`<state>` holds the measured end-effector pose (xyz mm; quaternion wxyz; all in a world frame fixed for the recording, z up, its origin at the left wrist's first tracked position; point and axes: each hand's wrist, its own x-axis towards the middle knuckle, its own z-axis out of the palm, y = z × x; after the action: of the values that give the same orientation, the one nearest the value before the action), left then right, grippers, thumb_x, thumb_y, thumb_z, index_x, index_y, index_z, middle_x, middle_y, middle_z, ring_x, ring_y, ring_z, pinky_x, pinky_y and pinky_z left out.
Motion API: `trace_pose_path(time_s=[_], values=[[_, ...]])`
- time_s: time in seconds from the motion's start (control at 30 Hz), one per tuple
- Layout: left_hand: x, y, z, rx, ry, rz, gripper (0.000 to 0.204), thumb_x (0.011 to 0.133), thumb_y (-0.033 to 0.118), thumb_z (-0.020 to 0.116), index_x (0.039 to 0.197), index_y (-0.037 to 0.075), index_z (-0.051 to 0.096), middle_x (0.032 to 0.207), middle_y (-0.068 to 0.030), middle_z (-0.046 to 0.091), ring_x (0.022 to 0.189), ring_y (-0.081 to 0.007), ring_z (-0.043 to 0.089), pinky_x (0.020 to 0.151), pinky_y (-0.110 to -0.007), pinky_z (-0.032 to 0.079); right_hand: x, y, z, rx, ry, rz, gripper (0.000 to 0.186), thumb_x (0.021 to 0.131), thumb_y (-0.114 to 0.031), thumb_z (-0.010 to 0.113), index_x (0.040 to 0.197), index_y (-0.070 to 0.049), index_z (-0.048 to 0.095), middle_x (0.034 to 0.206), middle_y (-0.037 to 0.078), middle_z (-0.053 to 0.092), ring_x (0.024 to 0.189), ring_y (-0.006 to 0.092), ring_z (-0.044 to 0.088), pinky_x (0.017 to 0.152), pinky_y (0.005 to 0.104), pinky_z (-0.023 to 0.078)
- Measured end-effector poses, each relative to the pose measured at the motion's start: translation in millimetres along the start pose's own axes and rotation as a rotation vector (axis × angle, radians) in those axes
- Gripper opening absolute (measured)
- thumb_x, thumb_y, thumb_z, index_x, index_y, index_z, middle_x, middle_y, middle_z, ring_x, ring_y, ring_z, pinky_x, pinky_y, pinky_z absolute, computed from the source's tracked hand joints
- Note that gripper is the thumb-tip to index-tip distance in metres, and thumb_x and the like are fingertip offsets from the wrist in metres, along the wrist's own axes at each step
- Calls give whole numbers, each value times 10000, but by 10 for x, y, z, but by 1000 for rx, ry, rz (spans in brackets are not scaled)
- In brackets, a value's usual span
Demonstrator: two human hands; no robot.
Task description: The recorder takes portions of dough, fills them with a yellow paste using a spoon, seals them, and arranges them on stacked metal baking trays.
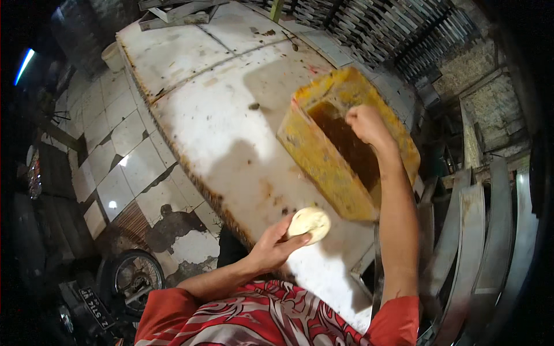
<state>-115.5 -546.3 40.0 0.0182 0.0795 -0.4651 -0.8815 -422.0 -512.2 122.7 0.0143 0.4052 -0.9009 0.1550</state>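
My left hand [273,247] grips a pale cream, round, flattened lump [310,223] between thumb and fingers, above the near part of the white-topped table [202,127]. It looks smooth and soft-edged, but its material is unclear. To the right stands a deep rectangular box [320,167], its walls crusted yellow. Brown liquid [346,144] partly fills it. Over the box's opening, near its far end, my right hand [369,126] is closed with the fingers curled down. Whatever lies inside those fingers is hidden.
Long curved grey strips [467,230] stand at the right, and more are stacked [375,29] behind the table. Metal pieces [179,14] lie on the table's far left corner. A motorbike wheel [137,274] is at lower left, beside broken floor tiles [124,179].
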Motion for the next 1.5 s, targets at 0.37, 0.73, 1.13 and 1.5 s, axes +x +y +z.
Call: trace_pose_path(time_s=[0.37,0.73,1.13,1.5], values=[[590,580,-1329,-202,67,-371,357,942,148,473,1262,-9,448,1224,-110,537,1181,-189,465,1036,-309,311,252,387,1053,132,-929,-175,192,832,-136,501,896,-13,634,869,185,630,850,372,593,722,408,466],[911,786,-865,-518,-65,-351,469,958,275,388,1341,7,346,1337,-84,427,1183,-160,439,922,-253,383,-796,93,-570,783,-531,556,181,938,-139,485,976,-18,613,654,-28,478,631,49,455,574,206,386],[378,335,110,-890,88,-339,399,898,244,433,1245,48,450,1163,-96,565,1072,-230,523,971,-351,398,-2568,-418,1002,457,599,110,247,764,49,628,990,-51,637,888,107,572,756,247,570,641,311,473],[-936,-457,428,-517,132,41,710,809,64,533,1421,138,181,1272,-159,457,1087,-315,536,943,-464,440,-4067,-233,1158,-7,420,166,217,810,-10,617,1027,-7,627,997,145,526,886,259,529,734,340,461]])
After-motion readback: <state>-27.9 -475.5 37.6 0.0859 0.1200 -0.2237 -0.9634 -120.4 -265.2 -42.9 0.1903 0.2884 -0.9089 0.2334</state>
